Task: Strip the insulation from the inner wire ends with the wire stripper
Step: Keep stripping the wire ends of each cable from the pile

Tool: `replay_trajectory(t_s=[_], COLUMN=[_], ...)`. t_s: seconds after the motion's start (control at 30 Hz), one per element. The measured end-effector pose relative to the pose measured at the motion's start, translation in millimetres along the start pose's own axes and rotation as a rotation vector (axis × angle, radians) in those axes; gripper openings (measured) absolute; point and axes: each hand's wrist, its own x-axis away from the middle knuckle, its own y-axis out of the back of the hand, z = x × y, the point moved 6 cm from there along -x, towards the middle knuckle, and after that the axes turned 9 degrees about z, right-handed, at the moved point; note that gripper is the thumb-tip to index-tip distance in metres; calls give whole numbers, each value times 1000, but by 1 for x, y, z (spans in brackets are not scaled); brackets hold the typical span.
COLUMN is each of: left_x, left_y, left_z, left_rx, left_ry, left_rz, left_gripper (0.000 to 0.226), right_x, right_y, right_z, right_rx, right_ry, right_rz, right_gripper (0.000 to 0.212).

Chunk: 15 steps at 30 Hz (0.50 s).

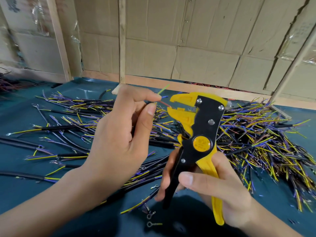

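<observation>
At frame centre, a thin black cable end (148, 102) is pinched by the left hand (118, 134); its brown inner wire (165, 103) is presented at the stripper's parted yellow jaws. One wire stripper (196, 134) is gripped by its handles in the right hand (220, 189). Three limp, light inner wires are counted: brown, blue, green-yellow; pinching just behind the fan-out seems best.

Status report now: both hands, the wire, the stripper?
Left hand pinches cable end, red inner wire entering open stripper jaws. Right hand grips wire stripper. Nothing in the way.
</observation>
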Motion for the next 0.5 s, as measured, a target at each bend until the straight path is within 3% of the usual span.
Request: replay_trajectory(t_s=[0.1,0.5], left_x=[2,3], left_y=[-3,-3], left_z=[-3,-4], left_rx=[-30,-65], left_ry=[-3,33], left_rz=[8,18], left_gripper=[15,17], right_x=[39,32], right_y=[31,25], right_z=[12,9], right_rx=[14,43], right_ry=[-42,-40], right_rz=[-62,-22], right_gripper=[14,14])
